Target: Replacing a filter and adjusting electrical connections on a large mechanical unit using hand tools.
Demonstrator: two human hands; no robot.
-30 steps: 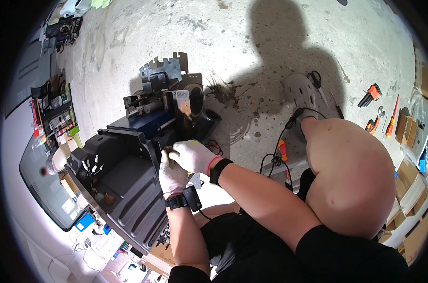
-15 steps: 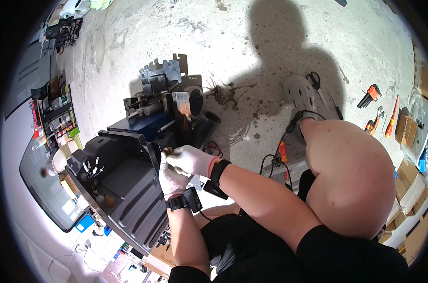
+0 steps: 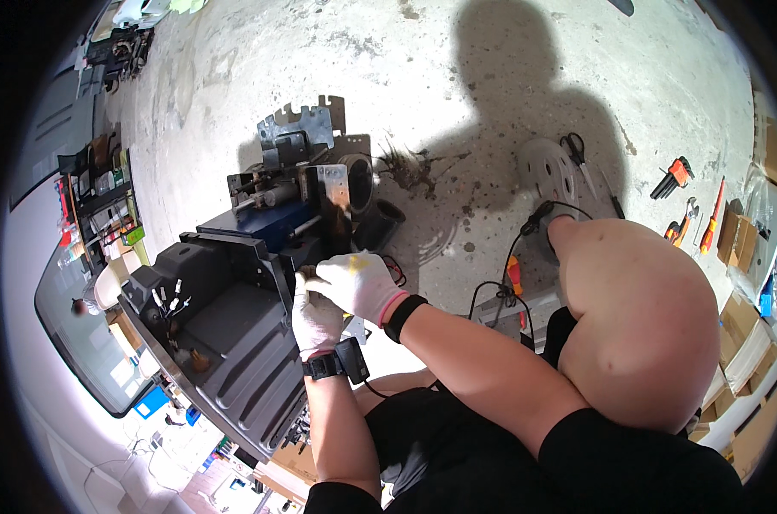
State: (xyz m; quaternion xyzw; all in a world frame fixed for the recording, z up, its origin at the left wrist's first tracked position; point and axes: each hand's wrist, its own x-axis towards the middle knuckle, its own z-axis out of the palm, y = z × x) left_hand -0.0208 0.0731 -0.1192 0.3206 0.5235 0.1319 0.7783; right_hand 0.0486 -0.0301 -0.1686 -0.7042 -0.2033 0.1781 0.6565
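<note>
My left hand [image 3: 317, 322] and my right hand [image 3: 360, 281] wear white gloves and come together at the right edge of a black moulded plastic housing [image 3: 251, 370]. Fingers of both hands are pinched closed, their tips meeting around something small and dark that I cannot make out. Just beyond the hands, a blue metal unit [image 3: 273, 224] with a notched metal plate [image 3: 296, 127] adjoins the housing. Beside it a short black tube [image 3: 380, 224] lies on the floor. Several small white connectors [image 3: 176, 302] sit in the housing.
Right of my foot lie scissors [image 3: 577, 154], a hex key set [image 3: 673, 177] and an orange screwdriver [image 3: 712, 218]. A black cable [image 3: 501, 291] loops by my leg. Cardboard boxes [image 3: 742, 330] stand at the far right, shelves [image 3: 101, 206] at the left.
My right hand has turned slightly over, showing more of the glove's back, and its knuckles have risen a little. The left hand has barely moved.
</note>
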